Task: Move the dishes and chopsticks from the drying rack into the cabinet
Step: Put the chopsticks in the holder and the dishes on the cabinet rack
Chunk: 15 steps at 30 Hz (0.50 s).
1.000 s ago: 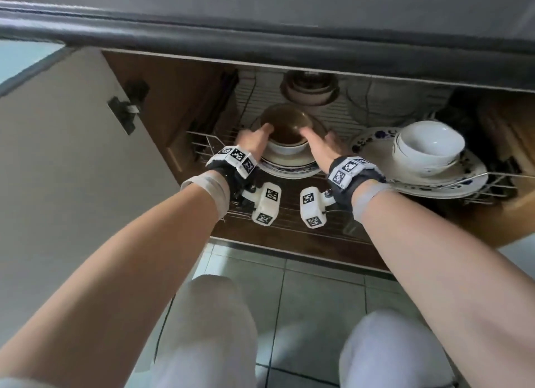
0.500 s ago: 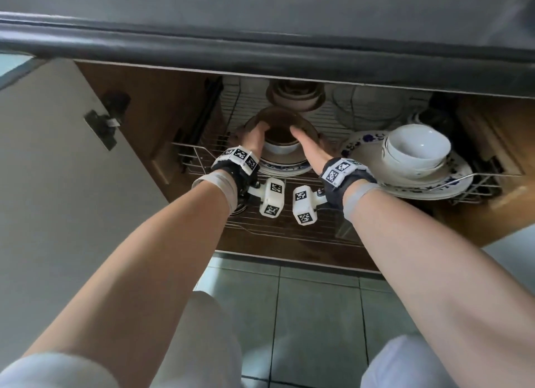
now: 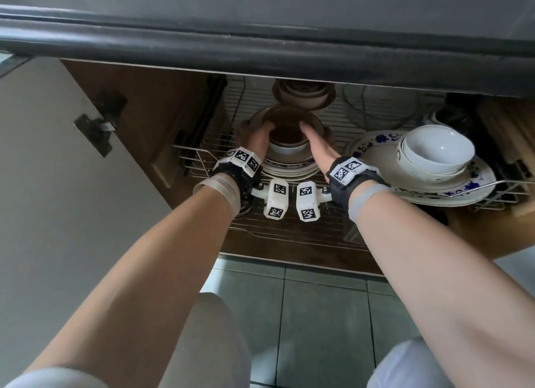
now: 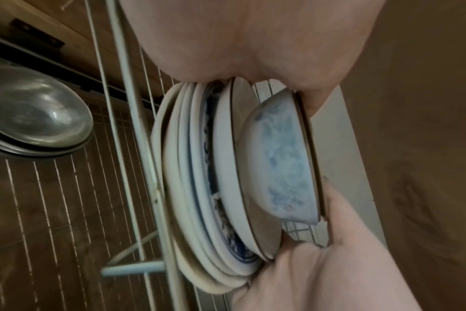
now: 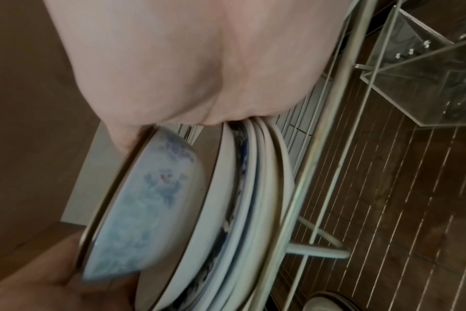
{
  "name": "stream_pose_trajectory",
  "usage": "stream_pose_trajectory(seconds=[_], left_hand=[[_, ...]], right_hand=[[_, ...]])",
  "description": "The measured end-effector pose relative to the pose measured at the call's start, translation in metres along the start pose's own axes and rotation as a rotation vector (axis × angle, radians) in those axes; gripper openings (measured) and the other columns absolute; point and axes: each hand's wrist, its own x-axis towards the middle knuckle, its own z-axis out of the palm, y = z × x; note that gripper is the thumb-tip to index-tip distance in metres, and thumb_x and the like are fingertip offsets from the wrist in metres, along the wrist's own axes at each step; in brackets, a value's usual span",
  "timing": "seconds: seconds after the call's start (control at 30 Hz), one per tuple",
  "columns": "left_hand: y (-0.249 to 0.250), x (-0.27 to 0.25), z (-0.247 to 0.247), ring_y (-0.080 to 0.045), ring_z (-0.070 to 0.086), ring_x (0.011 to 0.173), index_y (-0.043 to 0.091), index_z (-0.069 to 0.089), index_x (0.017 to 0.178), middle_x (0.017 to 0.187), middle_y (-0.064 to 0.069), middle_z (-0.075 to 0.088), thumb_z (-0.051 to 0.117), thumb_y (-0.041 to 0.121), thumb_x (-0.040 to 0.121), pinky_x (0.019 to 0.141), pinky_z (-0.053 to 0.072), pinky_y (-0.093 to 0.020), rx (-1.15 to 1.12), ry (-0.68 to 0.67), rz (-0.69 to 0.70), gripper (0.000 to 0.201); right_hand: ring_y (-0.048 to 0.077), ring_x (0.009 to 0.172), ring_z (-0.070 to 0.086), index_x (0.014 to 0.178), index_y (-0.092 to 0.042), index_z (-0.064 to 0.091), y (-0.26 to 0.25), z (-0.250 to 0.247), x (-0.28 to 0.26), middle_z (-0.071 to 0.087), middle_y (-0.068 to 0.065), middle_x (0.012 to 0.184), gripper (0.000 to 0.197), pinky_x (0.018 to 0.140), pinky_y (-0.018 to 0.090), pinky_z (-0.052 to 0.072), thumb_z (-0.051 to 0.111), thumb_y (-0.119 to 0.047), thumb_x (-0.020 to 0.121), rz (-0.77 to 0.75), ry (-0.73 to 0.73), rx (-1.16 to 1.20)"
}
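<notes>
A bowl (image 3: 288, 127), brown inside and pale blue-patterned outside (image 4: 279, 168) (image 5: 146, 200), is at the top of a stack of plates (image 3: 289, 170) (image 4: 194, 178) in the cabinet's wire basket (image 3: 197, 161). My left hand (image 3: 254, 135) grips its left rim. On the opposite rim my right hand (image 3: 315, 138) has the same grip. Each thumb lies over the rim, with the fingers hidden below. The bowl's base is at the top plate; I cannot tell if it touches.
Right of the stack, white bowls (image 3: 434, 153) sit on a large blue-flowered plate (image 3: 376, 161). Beige bowls (image 3: 304, 95) and a glass bowl (image 3: 382, 103) stand behind. The open door (image 3: 58, 185) is at left, the counter edge (image 3: 260, 46) overhead. A metal bowl (image 4: 35, 113) lies on a lower rack.
Both hands have carried the bowl slightly deeper into the cabinet over the plate stack. Their grip on the rim is unchanged.
</notes>
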Motion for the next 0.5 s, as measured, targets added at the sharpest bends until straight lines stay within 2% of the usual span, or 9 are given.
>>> stream_pose_trajectory(seconds=[0.03,0.13,0.23,0.33,0.37,0.43,0.47,0.5], left_hand=[[-0.001,0.002,-0.001,-0.031,0.034,0.149,0.010,0.033,0.157,0.162,-0.015,0.034,0.071,0.049,0.064,0.123,0.028,-0.042,-0.014,0.000,-0.008,0.107],[-0.021,0.023,0.000,-0.032,0.037,0.149,0.013,0.033,0.159,0.163,-0.012,0.037,0.070,0.063,0.039,0.122,0.031,-0.050,-0.085,0.006,-0.017,0.134],[-0.030,0.034,0.000,-0.031,0.037,0.149,0.014,0.030,0.160,0.164,-0.012,0.035,0.068,0.066,0.036,0.122,0.032,-0.050,-0.041,0.004,-0.019,0.140],[-0.016,0.013,-0.005,-0.033,0.038,0.148,0.012,0.027,0.160,0.164,-0.013,0.034,0.068,0.068,0.038,0.121,0.033,-0.049,0.003,-0.012,-0.016,0.141],[-0.011,0.007,-0.006,-0.033,0.037,0.148,0.011,0.026,0.160,0.164,-0.013,0.033,0.070,0.067,0.042,0.122,0.032,-0.048,0.015,-0.016,-0.013,0.138],[-0.012,0.009,-0.007,-0.032,0.035,0.149,0.011,0.025,0.161,0.165,-0.012,0.031,0.071,0.067,0.050,0.123,0.030,-0.047,0.054,-0.012,-0.034,0.132],[-0.019,0.021,-0.005,-0.032,0.039,0.147,0.014,0.028,0.160,0.164,-0.011,0.035,0.073,0.074,0.047,0.122,0.032,-0.046,0.087,-0.009,-0.072,0.136],[-0.029,0.038,-0.003,-0.031,0.045,0.143,0.017,0.035,0.158,0.160,-0.008,0.042,0.075,0.085,0.037,0.119,0.036,-0.046,0.112,-0.018,-0.093,0.144]], right_hand=[[0.025,0.153,0.021,0.160,-0.028,0.015,-0.002,0.000,-0.003,0.019,0.001,0.167,0.116,0.121,0.047,0.018,0.056,-0.087,0.069,-0.018,-0.002,0.011],[0.022,0.155,0.014,0.161,-0.028,0.012,-0.002,-0.003,0.000,0.011,-0.002,0.169,0.118,0.122,0.045,0.014,0.053,-0.088,0.068,-0.044,-0.066,0.047],[0.021,0.156,0.010,0.161,-0.023,0.006,0.002,-0.005,0.005,0.009,0.000,0.169,0.107,0.123,0.043,0.011,0.054,-0.077,0.083,-0.018,-0.081,0.109],[0.022,0.154,0.018,0.160,-0.017,0.011,0.002,-0.009,0.008,0.019,0.004,0.167,0.093,0.122,0.038,0.016,0.053,-0.065,0.093,-0.044,-0.079,0.143],[0.024,0.153,0.021,0.160,-0.015,0.014,0.003,-0.010,0.010,0.022,0.006,0.166,0.093,0.121,0.038,0.017,0.054,-0.065,0.092,-0.067,-0.070,0.125],[0.028,0.153,0.020,0.160,-0.013,0.014,0.003,-0.011,0.012,0.020,0.008,0.166,0.106,0.123,0.044,0.015,0.056,-0.074,0.083,-0.069,-0.074,0.087],[0.027,0.154,0.016,0.161,-0.016,0.011,0.003,-0.013,0.009,0.016,0.006,0.168,0.113,0.125,0.046,0.012,0.056,-0.078,0.079,-0.049,-0.076,0.087],[0.025,0.156,0.011,0.162,-0.020,0.008,0.003,-0.014,0.009,0.012,0.003,0.169,0.116,0.126,0.048,0.008,0.056,-0.081,0.076,-0.037,-0.078,0.113]])
